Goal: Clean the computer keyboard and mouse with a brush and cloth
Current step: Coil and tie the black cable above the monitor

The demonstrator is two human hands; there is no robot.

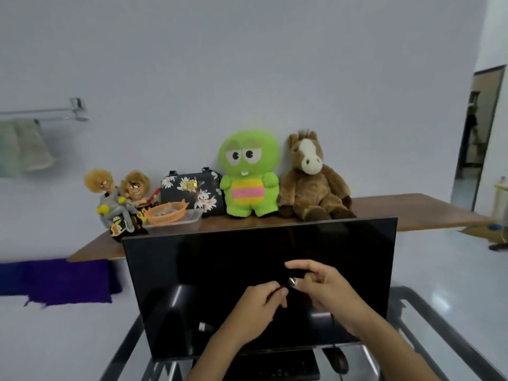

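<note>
Both forearms reach up from the bottom edge, and the two hands meet in front of the dark monitor [261, 284], by far the biggest thing on the glass-topped desk [428, 312]. Its screen is off, which suits cleaning work. Below it, low in view, sits the keyboard [275, 367], with the mouse [336, 362] just to its right, both untouched as yet. Behind the screen a wooden shelf [412, 213] carries soft toys, parked well out of the way.

Next in size, the right hand [327, 287] has its thumb and forefinger pinched on a small silvery end piece, other fingers loose. I'd guess that is the brush's metal collar, though I cannot tell. The left hand [261, 301] is curled around a thin reddish brush handle [275, 294], steadying it, likely readying the tool. No cloth shows.
</note>
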